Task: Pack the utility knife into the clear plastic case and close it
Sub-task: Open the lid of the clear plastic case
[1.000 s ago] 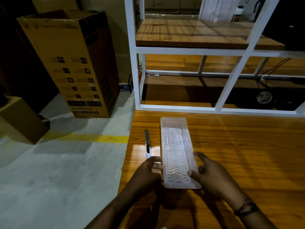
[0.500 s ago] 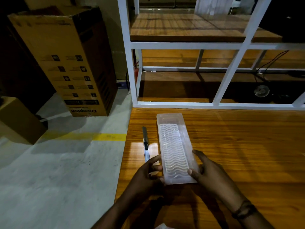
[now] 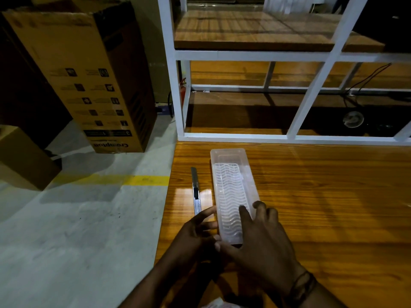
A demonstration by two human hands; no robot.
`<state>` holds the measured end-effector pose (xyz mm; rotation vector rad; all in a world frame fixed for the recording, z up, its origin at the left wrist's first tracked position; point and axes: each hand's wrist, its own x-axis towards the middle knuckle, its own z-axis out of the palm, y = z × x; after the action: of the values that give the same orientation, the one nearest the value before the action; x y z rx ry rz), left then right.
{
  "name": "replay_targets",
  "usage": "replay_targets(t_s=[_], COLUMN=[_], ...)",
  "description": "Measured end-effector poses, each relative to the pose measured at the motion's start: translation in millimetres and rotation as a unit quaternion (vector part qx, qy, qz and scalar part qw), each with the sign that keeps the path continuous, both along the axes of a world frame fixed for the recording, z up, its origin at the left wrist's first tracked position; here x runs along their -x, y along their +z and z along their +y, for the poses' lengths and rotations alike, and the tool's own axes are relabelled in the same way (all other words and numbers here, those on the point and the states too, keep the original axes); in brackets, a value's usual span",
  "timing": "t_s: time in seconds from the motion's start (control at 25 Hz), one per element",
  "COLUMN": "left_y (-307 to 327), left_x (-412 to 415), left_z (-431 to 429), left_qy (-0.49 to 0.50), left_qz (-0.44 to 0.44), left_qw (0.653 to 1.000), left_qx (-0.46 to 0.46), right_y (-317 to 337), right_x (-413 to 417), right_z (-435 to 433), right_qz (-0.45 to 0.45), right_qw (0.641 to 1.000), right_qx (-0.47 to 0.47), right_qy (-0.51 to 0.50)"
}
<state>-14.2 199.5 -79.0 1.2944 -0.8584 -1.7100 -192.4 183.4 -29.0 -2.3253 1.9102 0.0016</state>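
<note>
Upper left of the frame: a tall cardboard box [image 3: 89,81] stands on the concrete floor [image 3: 77,230], clear of the work. Centre, near the bench's [image 3: 322,196] left edge: the utility knife [image 3: 195,192] lies flat and lengthwise, not yet packed, just beside the clear plastic case [image 3: 232,192] and parallel to it, presumably staged for an easy transfer. Lower centre: the left hand [image 3: 195,234] braces the case's near left corner, fingers loosely curled against its side wall, near the knife's handle end. To its right, the right hand [image 3: 260,241] rests spread over the case's near end, fingertips on the ribbed top, apparently working the lid; neither hand encloses anything. Whether the lid is unlatched cannot be told.
</note>
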Motion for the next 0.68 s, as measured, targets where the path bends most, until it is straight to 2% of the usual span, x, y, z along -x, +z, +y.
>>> replay_targets(t_s=[0.16, 0.68], left_y=[-0.6, -5.5], left_x=[-1.5, -0.4], left_z=[0.8, 0.4], left_qy=[-0.015, 0.002], left_qz=[0.002, 0.038], left_qw=[1.000, 0.999], left_qx=[0.003, -0.009], right_y=[-0.3, 2.6], right_x=[-2.9, -4.7], right_z=[1.0, -8.3], right_qz=[0.039, 0.012], right_qw=[0.999, 1.000], right_qx=[-0.006, -0.006], right_qy=[0.003, -0.015])
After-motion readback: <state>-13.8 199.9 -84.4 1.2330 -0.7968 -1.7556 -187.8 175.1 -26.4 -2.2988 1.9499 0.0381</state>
